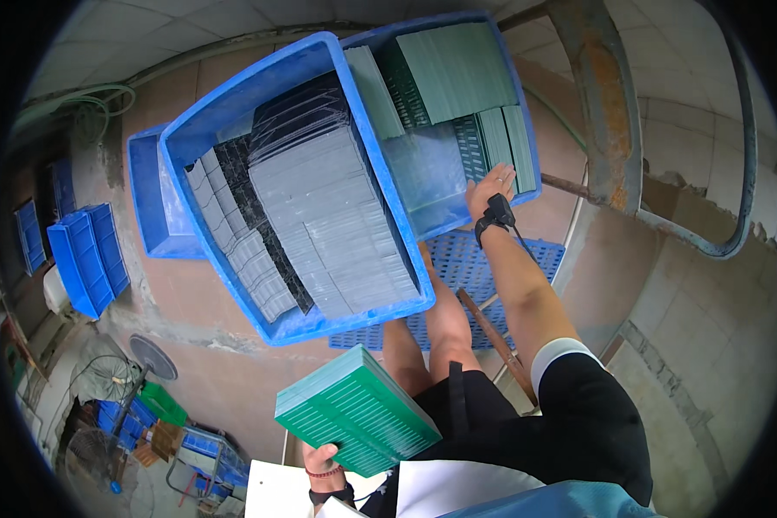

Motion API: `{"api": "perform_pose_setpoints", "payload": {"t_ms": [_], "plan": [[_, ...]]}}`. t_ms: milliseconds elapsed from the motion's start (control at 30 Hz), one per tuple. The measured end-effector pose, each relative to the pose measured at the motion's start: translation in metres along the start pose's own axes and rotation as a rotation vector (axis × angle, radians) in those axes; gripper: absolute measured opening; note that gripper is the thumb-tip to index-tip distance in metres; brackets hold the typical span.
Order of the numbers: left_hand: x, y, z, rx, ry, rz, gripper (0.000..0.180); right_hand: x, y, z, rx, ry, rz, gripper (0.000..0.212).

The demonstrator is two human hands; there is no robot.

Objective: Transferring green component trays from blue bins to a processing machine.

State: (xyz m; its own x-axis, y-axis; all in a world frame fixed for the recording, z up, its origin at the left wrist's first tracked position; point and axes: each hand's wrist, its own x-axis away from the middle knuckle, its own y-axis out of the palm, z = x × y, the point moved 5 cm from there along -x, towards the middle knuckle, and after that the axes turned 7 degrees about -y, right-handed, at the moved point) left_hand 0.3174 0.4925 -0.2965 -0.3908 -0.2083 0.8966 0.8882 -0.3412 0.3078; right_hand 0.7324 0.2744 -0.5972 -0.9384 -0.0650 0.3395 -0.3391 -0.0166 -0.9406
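Observation:
My left hand (323, 461) grips a thick stack of green boards (354, 414) by its lower edge, the thumb on its face. Rows of pale marks run across that face, and the other fingers are hidden behind the stack. Farther away, my right hand (491, 192) reaches into a blue crate (533, 164), its fingers stretched out against a row of upright green boards (495, 138). It appears to hold nothing. A larger block of green boards (453, 73) and a narrower one (374, 91) stand at the back of the same crate.
A tilted blue crate (259, 332) on the left holds tightly packed dark boards with grey edges (319, 198). Blue slotted pallet (457, 255) lies below the crates. A rusty metal frame (609, 112) stands at right. Blue bins (91, 259) and a fan (154, 356) are farther left.

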Motion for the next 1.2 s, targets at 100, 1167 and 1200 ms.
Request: {"api": "perform_pose_setpoints", "payload": {"t_ms": [100,1167,1200], "plan": [[-0.005,0.002,-0.004,-0.006,-0.002,-0.018,0.065,0.002,-0.001,0.005,0.026,-0.074,0.041,0.079],[-0.017,0.001,-0.004,-0.016,0.004,-0.055,0.059,-0.028,-0.026,0.011,0.099,-0.093,0.038,0.043],[-0.017,0.001,-0.005,-0.023,0.009,-0.04,0.06,-0.032,-0.026,0.015,0.082,-0.1,0.01,0.044]]}}
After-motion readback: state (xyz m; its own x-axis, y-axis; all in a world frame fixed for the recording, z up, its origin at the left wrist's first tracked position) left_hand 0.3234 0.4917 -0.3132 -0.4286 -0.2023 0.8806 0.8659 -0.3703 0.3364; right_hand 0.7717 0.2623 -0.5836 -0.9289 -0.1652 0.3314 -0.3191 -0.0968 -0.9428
